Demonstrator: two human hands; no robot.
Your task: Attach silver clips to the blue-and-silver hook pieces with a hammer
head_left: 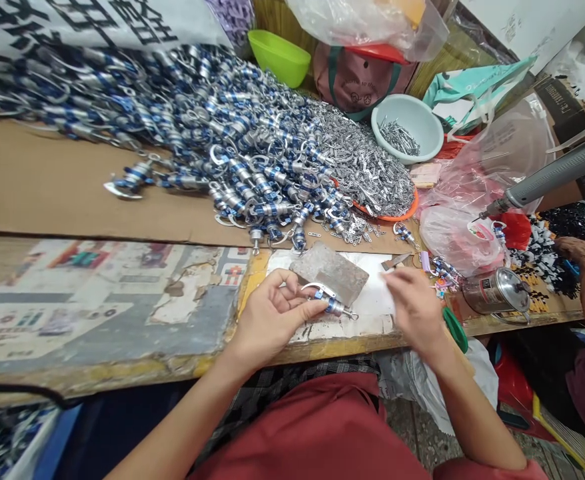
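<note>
My left hand (280,310) is closed around a small blue-and-silver metal fitting (333,305) with a curved silver arm and a small ring at its end. The fitting is in front of a grey metal block (330,272) on white paper. My right hand (417,310) hovers over the right side of the paper, apart from the fitting. Its fingertips are drawn together and slightly blurred, and anything between them is too small to make out. Just beyond them lies a flat metal tool (396,261).
Behind the block spreads a large heap of similar blue-and-silver fittings (172,100). An orange tray (397,217) holds many small metal links. Further right are a pale bowl (432,130) of pins, a hanging electric screwdriver (547,173), a metal mug (487,293) and another person's hand (575,250).
</note>
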